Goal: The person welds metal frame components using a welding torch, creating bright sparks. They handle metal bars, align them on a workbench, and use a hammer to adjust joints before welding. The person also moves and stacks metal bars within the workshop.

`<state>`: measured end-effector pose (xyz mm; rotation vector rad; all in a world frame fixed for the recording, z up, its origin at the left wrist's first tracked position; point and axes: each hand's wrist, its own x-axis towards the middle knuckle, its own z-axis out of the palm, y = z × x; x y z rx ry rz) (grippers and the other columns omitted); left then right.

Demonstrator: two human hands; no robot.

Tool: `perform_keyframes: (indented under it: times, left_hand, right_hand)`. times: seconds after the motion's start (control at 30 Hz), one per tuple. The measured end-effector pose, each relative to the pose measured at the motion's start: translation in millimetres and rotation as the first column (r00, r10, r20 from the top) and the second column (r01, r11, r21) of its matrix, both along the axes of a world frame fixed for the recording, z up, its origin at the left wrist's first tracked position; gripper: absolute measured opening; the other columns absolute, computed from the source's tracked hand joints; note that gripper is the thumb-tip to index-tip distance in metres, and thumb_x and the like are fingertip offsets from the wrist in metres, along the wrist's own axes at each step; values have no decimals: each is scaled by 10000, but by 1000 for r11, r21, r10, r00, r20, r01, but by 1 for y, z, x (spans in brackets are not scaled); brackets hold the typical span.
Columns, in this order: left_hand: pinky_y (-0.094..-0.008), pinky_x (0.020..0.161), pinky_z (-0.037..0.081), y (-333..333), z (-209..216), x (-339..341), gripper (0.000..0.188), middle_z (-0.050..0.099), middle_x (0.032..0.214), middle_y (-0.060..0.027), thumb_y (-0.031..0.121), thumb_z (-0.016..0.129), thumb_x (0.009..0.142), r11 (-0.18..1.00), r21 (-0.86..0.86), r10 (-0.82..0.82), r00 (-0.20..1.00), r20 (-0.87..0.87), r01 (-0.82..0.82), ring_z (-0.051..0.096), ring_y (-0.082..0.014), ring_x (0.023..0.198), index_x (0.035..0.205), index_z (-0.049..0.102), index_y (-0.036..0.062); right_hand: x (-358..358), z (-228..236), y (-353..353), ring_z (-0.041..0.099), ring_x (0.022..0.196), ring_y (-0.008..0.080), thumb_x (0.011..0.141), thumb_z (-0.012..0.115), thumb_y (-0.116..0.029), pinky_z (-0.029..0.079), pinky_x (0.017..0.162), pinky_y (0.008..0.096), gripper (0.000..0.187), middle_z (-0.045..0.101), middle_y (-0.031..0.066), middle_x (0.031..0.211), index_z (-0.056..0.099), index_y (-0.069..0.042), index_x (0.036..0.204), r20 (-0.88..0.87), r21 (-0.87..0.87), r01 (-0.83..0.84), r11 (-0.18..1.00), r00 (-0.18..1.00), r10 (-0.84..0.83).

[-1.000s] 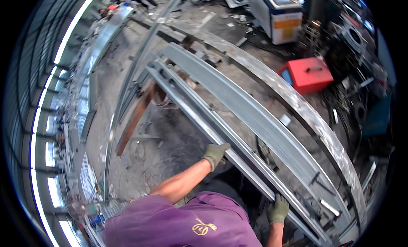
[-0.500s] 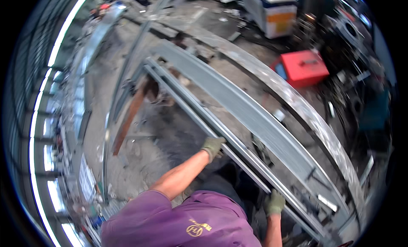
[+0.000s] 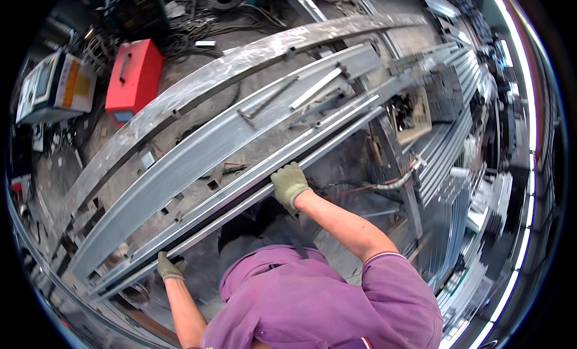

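A long grey metal channel [image 3: 222,220] runs across in front of my body, from lower left to upper right. My left hand [image 3: 170,267], in a green-grey work glove, closes over its near edge toward the lower left end. Farther along the same edge, my right hand [image 3: 290,182] grips with gloved fingers curled over the rim; that arm is stretched out to the right. Beyond the channel lies a wide grey steel beam [image 3: 198,147]. A dark hammer-like tool [image 3: 270,102] rests on that beam, near a short bright metal strip [image 3: 315,88].
Farther out lies another long beam [image 3: 210,78], bowed by the lens. A red box with a handle [image 3: 135,78] and a white-and-orange machine [image 3: 75,87] stand at left. On the right are a beige crate [image 3: 415,120], a hose [image 3: 393,183] and stacked metal profiles [image 3: 448,147].
My view has swung round to the right, so the red box and machine now appear at left. My right arm now reaches out while my left is closer in; both hands remain on the channel.
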<state>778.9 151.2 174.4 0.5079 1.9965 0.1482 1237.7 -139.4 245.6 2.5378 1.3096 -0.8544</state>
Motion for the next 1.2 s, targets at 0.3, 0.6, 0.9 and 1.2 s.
perform_keyframes:
  times: [0.3, 0.6, 0.9, 1.2]
  left_hand:
    - [-382, 448, 465, -8, 45, 19, 725, 650, 686, -121, 790, 577, 971, 954, -166, -227, 964, 136, 248, 601, -264, 501, 733, 567, 105]
    - [-333, 644, 482, -93, 137, 224, 283, 642, 723, -47, 210, 726, 1018, 307, 566, -927, 374, -3, 765, 598, -144, 691, 830, 687, 2]
    - [-509, 981, 531, -229, 137, 512, 426, 697, 1204, -224, 138, 792, 890, -471, 720, -857, -71, -510, 510, 676, -426, 1098, 1269, 634, 23]
    - [-457, 1036, 542, -357, 44, 658, 566, 718, 1249, -226, 184, 835, 824, -305, 434, -941, -198, -275, 848, 698, -391, 1174, 1332, 658, 7]
  right_hand:
    - [-5, 3, 14, 741, 1010, 269, 878, 681, -236, 457, 954, 457, 203, 806, 81, 1019, 830, -165, 996, 55, -124, 30, 992, 998, -23]
    - [14, -2, -5, 731, 1066, 274, 920, 662, -201, 486, 969, 435, 214, 792, 83, 1085, 805, -162, 1075, -89, -60, -37, 998, 996, 31]
    - [136, 38, -135, 683, 1080, 372, 846, 750, -219, 519, 994, 471, 326, 740, 160, 1100, 738, -60, 1131, -277, 678, 219, 702, 960, -32]
    - [361, -16, -433, 732, 996, 415, 981, 652, -250, 588, 883, 483, 231, 768, 207, 1060, 761, -83, 1098, -379, 526, 792, 308, 543, -749]
